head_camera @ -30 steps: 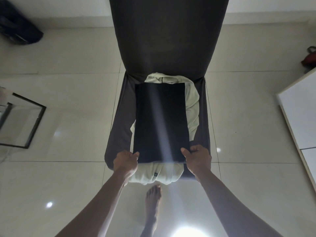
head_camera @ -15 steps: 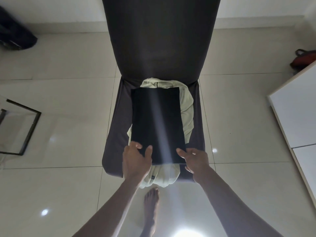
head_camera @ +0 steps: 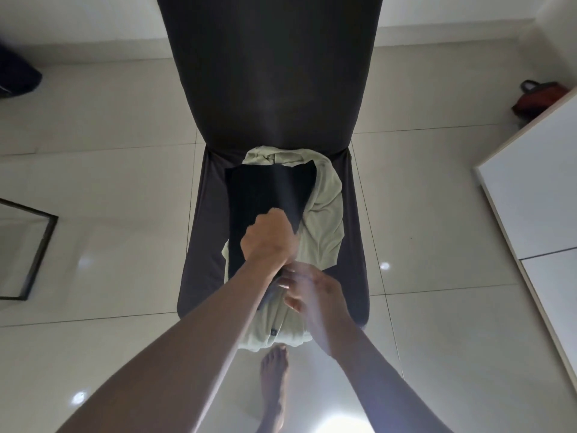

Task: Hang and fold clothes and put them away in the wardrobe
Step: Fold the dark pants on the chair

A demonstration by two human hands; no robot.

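Note:
A folded black garment [head_camera: 265, 192] lies on a pale green garment [head_camera: 324, 214] heaped on the seat of a dark covered chair [head_camera: 199, 232]. My left hand [head_camera: 270, 237] reaches across the black garment and grips its right edge near the front, lifting that side so the cloth tilts. My right hand [head_camera: 307, 292] is just below, over the front of the seat, fingers loosely spread and blurred; it touches the near end of the cloth under my left forearm. The front part of the black garment is hidden by my left arm.
Glossy pale tiles surround the chair. A white cabinet [head_camera: 537, 207] stands at the right, with a red bag [head_camera: 537, 95] on the floor behind it. A dark-framed glass pane [head_camera: 31, 251] lies at the left, a dark bundle [head_camera: 15, 76] at far left. My bare foot [head_camera: 274, 379] is below the seat.
Both hands left the front corners of the black garment. My left hand moved forward and right across it and took hold of its right edge, lifting it. My right hand shifted left, beneath my left forearm.

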